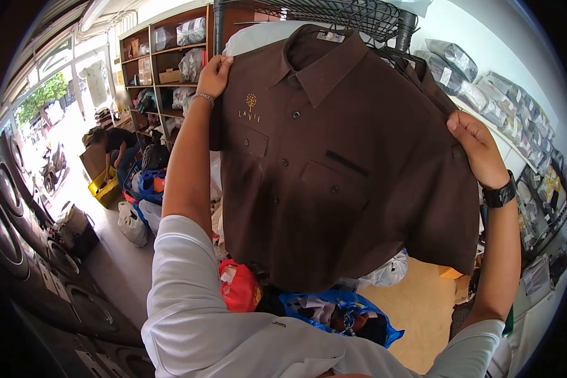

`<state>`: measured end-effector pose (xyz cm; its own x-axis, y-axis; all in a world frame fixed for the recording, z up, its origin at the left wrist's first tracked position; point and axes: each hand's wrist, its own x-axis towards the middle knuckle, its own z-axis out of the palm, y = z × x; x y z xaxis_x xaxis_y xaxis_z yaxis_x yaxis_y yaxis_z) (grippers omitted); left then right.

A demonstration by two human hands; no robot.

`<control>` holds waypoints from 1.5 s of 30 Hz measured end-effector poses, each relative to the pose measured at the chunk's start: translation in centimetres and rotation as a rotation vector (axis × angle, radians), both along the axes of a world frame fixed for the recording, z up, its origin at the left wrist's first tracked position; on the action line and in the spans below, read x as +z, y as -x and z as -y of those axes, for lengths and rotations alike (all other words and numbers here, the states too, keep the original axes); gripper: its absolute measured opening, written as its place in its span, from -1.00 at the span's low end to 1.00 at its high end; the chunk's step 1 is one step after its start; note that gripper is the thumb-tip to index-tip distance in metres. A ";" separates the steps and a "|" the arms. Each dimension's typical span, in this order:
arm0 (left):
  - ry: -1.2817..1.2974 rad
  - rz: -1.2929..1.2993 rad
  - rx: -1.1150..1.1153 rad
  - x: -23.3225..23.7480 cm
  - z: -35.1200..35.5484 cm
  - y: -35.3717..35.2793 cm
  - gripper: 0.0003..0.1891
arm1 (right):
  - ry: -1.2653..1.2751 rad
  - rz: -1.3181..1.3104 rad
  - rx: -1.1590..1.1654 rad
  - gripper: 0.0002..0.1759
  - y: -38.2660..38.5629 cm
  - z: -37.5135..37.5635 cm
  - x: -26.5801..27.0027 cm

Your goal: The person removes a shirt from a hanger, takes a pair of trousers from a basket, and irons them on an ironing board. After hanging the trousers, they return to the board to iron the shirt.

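A dark brown short-sleeved button shirt hangs spread out in front of me, with a gold tree emblem and the letters LAVIE on its chest. My left hand pinches the shoulder on the left side of the view. On the other side, my right hand grips the cloth near the top of the sleeve, thumb in front. The collar sits just under a black wire rack, where several hanger hooks show. More dark clothing hangs behind the right shoulder.
Below the shirt lie a red bag and a blue bag holding cloth. Washing machines line the left. Shelves with wrapped bundles stand behind. A person bends over a yellow container. Plastic-wrapped garments fill the right shelf.
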<state>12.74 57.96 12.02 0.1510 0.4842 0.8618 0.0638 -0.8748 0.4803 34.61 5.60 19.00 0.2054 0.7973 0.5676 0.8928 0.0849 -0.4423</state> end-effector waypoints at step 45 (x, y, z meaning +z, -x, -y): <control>0.805 -1.307 -0.608 -62.0 77.0 1.4 -0.71 | 0.495 -1.308 -0.384 -0.91 -12.6 72.4 -75.5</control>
